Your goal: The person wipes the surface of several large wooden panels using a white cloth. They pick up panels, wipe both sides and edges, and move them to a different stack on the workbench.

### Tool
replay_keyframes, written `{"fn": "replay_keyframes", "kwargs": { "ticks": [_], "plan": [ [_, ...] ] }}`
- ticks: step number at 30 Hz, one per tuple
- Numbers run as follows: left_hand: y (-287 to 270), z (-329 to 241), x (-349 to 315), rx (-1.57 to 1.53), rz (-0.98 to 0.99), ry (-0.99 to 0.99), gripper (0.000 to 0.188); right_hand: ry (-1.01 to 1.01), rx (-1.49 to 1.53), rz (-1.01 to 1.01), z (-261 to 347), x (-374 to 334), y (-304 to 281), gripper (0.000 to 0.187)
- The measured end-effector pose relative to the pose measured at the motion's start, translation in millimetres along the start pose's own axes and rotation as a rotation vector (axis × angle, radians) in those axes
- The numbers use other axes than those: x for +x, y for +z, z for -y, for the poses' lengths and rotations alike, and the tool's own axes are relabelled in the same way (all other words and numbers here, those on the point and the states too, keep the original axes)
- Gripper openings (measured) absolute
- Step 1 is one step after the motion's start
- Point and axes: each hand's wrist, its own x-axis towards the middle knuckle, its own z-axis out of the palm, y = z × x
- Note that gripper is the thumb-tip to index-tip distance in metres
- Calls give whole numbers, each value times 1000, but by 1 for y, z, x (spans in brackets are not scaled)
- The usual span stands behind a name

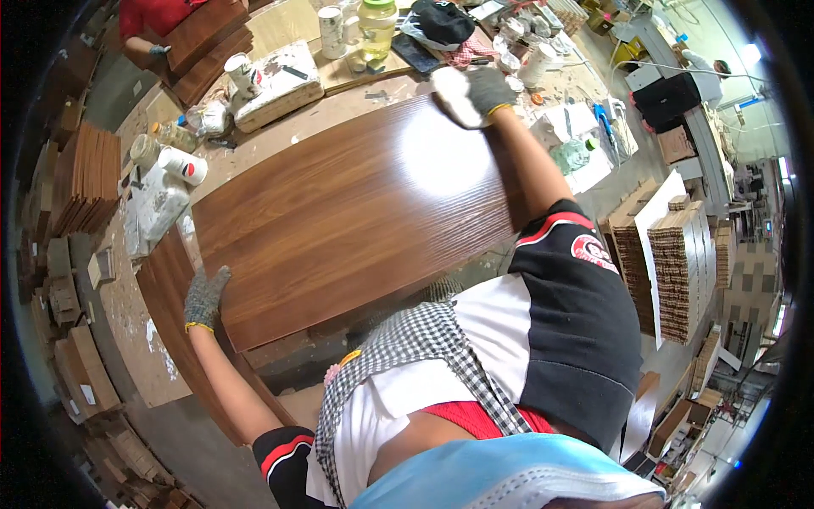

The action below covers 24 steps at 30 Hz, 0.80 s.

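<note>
A large dark brown wood-grain panel [339,220] lies on the worktable in front of me, glare bright on its far right part. My left hand [206,299], in a grey glove with a yellow cuff, rests against the panel's left edge near the close corner, its fingers stretched out. At the far right corner, my right hand [492,92], gloved alike, presses a white cloth [456,95] onto the surface. That hand's fingertips are partly hidden by the cloth. Another brown panel [174,276] sits lower, beneath the left end of the large one.
White cups [182,165], jars [174,136] and a paint-spotted block [278,89] stand along the table's far side. A jar of yellowish liquid [376,34] is behind. Stacked cardboard [678,271] stands at right. Across the table, a person in red [157,21] handles brown boards.
</note>
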Motion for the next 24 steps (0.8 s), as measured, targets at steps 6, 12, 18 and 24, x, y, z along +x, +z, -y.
{"fn": "replay_keyframes", "kwargs": {
  "ticks": [6,12,18,24],
  "plan": [
    [7,-16,-9,15,-140,99,74,546,226,86,-132,-12,11,55],
    [4,-15,-12,135,-114,67,75,-261,312,-366,-18,-15,-18,26],
    [6,-10,0,146,-11,-37,93,-15,471,-108,-90,0,47,47],
    [11,-17,-6,79,-42,21,89,36,261,-139,-121,-7,-4,36]
  ]
}}
